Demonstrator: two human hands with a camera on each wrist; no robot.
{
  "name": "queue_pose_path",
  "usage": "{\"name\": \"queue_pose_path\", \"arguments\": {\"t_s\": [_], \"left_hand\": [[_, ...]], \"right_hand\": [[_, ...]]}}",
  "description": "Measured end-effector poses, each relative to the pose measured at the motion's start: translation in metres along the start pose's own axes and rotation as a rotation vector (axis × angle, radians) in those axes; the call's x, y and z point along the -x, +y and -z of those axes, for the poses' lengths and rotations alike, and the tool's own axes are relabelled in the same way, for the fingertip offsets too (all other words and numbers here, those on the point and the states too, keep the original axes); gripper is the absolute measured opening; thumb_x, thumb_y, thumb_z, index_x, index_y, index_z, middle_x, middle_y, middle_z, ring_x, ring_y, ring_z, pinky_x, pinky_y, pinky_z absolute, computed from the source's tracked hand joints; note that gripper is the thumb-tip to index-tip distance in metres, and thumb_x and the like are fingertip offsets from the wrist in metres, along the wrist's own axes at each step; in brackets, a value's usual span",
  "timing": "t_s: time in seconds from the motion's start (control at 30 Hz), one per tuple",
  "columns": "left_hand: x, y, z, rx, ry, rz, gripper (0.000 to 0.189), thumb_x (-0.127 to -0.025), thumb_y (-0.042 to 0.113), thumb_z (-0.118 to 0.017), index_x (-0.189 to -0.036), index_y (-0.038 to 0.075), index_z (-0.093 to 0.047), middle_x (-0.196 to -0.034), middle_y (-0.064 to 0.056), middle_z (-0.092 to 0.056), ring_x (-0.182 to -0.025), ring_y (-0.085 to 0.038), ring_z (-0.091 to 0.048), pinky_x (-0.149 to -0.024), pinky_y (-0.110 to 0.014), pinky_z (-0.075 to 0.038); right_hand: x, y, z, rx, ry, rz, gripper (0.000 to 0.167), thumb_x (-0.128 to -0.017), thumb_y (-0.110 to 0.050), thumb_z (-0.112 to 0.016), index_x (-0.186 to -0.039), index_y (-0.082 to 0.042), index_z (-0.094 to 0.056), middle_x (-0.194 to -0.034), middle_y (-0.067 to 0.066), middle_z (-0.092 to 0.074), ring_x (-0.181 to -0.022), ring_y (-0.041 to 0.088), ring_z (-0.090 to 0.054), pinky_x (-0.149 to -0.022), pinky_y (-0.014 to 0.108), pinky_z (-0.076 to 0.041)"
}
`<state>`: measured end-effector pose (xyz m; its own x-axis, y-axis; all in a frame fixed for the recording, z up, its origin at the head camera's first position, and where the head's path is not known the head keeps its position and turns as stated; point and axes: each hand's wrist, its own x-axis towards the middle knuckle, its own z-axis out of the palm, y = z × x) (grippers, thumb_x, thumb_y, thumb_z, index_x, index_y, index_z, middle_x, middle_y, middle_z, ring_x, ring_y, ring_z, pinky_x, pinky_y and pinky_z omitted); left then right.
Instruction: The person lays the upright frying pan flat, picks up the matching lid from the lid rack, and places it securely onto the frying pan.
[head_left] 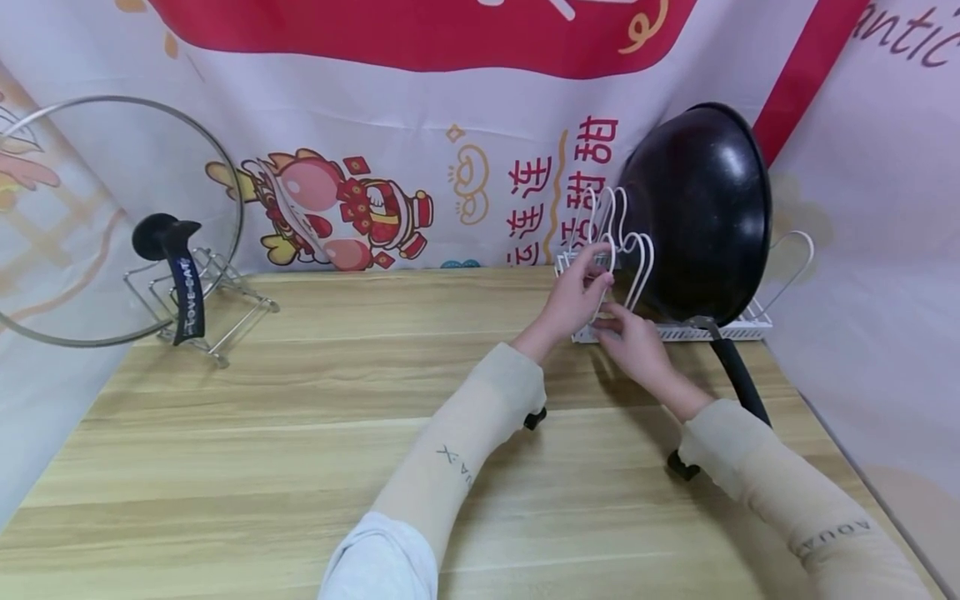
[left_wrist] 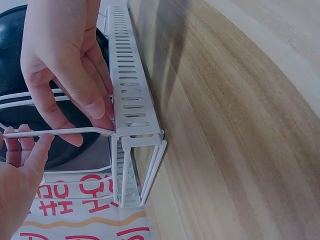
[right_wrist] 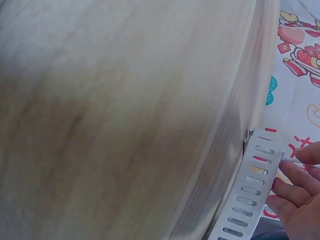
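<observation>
A white slotted dish rack (head_left: pixel 678 333) with upright wire dividers stands at the table's back right. My left hand (head_left: pixel 573 296) pinches the leftmost front wire divider (left_wrist: pixel 65 132) partway up, between thumb and fingers. Lower down, my right hand (head_left: pixel 633 346) pinches the same divider by its foot, close to the slotted rail (left_wrist: pixel 127 65). In the right wrist view, the right hand's (right_wrist: pixel 302 195) thumb and index finger meet on the white wire just beyond the rail. A black wok (head_left: pixel 697 208) leans on its side in the rack, right of both hands.
The wok's black handle (head_left: pixel 738 379) slants down over the table (head_left: pixel 315 467) toward the right edge. At the left, a glass lid (head_left: pixel 82 208) with a black knob handle stands upright in a wire stand (head_left: pixel 247 308). A printed cloth (head_left: pixel 420 108) hangs behind.
</observation>
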<state>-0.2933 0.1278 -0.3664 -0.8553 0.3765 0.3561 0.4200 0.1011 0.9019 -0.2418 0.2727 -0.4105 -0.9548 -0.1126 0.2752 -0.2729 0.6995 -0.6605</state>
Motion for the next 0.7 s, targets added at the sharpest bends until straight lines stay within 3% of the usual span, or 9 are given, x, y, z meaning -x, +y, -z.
{"name": "queue_pose_path", "arguments": {"t_s": [0.5,0.7], "left_hand": [[0.005,0.0027,0.0048,0.02,-0.006,0.025,0.046,-0.104,0.004,-0.057,-0.149,0.009,-0.049,-0.106,-0.014,-0.069,-0.096,-0.028,-0.067,-0.08,-0.024,-0.053],[0.0072,0.0027,0.007,0.024,-0.006,0.024,0.045,-0.104,0.005,-0.057,-0.149,0.011,-0.049,-0.106,-0.014,-0.069,-0.096,-0.025,-0.067,-0.081,-0.024,-0.053]], "right_hand": [[0.0021,-0.0035,-0.0033,0.016,0.011,0.018,0.034,-0.094,0.003,-0.065,-0.128,0.005,-0.062,-0.107,0.025,-0.073,-0.106,0.041,-0.069,-0.094,0.057,-0.053],[0.0024,-0.0053,-0.0029,0.022,0.0,0.006,0.034,-0.095,0.003,-0.065,-0.129,0.005,-0.062,-0.108,0.024,-0.073,-0.106,0.04,-0.069,-0.093,0.056,-0.053]]}}
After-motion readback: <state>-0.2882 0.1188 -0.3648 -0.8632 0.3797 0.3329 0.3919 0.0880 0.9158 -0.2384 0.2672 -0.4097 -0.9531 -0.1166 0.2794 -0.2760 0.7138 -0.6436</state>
